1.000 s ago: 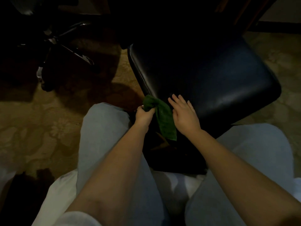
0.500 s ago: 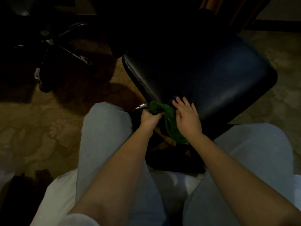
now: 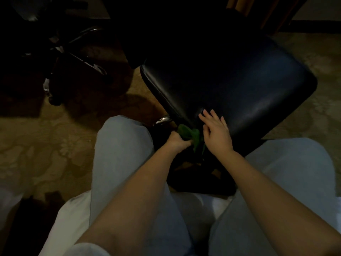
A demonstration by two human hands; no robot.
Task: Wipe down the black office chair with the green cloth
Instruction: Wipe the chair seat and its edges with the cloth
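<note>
At the near corner of the black office chair (image 3: 239,85), the green cloth (image 3: 191,134) is bunched under the seat edge. It is gripped in the fist of the left hand (image 3: 178,142), and a loose end is hung down between the two hands. The right hand (image 3: 215,130) is laid flat on the seat corner, fingers (image 3: 206,115) straight and spread, nothing held. Both forearms are extended forward between the knees.

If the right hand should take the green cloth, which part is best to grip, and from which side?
Probably the loose tail of the green cloth hanging below the chair seat. The left hand grips the bunched top, so the right hand would come from the right and pinch the free tail.
</note>
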